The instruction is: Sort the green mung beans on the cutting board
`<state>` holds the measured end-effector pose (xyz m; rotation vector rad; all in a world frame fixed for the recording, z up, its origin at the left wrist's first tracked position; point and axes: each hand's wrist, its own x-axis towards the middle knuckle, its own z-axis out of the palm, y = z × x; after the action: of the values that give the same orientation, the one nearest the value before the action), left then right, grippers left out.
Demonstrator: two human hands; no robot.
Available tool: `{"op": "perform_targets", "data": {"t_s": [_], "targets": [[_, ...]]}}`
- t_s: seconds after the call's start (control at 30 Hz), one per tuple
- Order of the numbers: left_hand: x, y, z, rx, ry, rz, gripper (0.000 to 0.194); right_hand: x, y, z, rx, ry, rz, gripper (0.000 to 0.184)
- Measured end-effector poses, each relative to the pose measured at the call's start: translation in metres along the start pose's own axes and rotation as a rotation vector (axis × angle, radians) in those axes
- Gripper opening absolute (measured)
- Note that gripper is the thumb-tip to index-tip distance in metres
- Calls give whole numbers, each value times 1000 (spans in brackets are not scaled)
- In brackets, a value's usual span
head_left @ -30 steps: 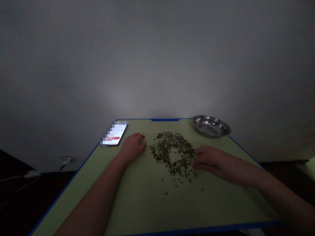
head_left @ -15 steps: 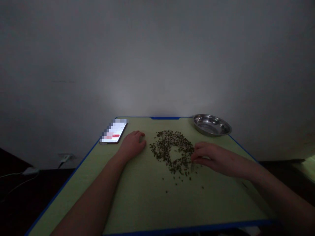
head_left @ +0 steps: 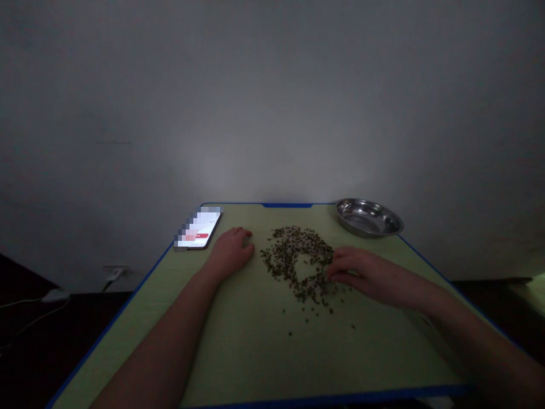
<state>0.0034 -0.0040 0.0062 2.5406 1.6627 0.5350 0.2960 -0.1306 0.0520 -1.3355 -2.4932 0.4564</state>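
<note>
A loose spread of small dark grains (head_left: pixel 283 264), mixed with paler bits, lies on the pale green table (head_left: pixel 251 352), with a bare patch inside it. At its right edge is my right hand (head_left: pixel 351 270), thumb and fingers drawn together in a pinch. Whatever is between those fingertips is too small or hidden to make out. My left hand (head_left: pixel 232 248) rests on the tabletop left of the grains, fingers loosely bent and thumb apart, holding nothing. It lies between the grains and a lit phone (head_left: pixel 204 227).
A shallow steel bowl (head_left: pixel 369 218) stands at the table's back right corner, beyond my right hand. Blue edging borders the table, and a grey wall (head_left: pixel 272 113) rises behind it. A plug and cables (head_left: pixel 55 295) are at the lower left.
My right hand has moved slightly left, closer into the edge of the grains, its fingers still pinched. My left hand keeps its place. The whole view has shifted a little.
</note>
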Motion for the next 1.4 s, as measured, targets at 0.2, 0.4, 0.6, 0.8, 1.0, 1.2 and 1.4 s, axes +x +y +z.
{"op": "perform_targets", "data": {"t_s": [0.2,0.4,0.6,0.8,1.0,1.2,1.4], "targets": [[0,0,0,6,-6,-4,42,3,-1,2,-12,55,12,20],[1,-1,2,1,6,3,41,0,-2,-1,-1,68,11,20],[1,-3,4,-3,6,7,41,4,-1,8,27,43,9,19],[-1,1,-1,0,-4,-9,39,9,-6,10,21,59,-10,19],[0,1,-1,-16,-3,-2,39,5,-3,9,35,27,-9,20],[0,0,1,-7,-8,-2,40,7,-4,12,26,59,3,19],[0,0,2,-5,-3,3,40,9,-9,12,36,49,-14,20]]}}
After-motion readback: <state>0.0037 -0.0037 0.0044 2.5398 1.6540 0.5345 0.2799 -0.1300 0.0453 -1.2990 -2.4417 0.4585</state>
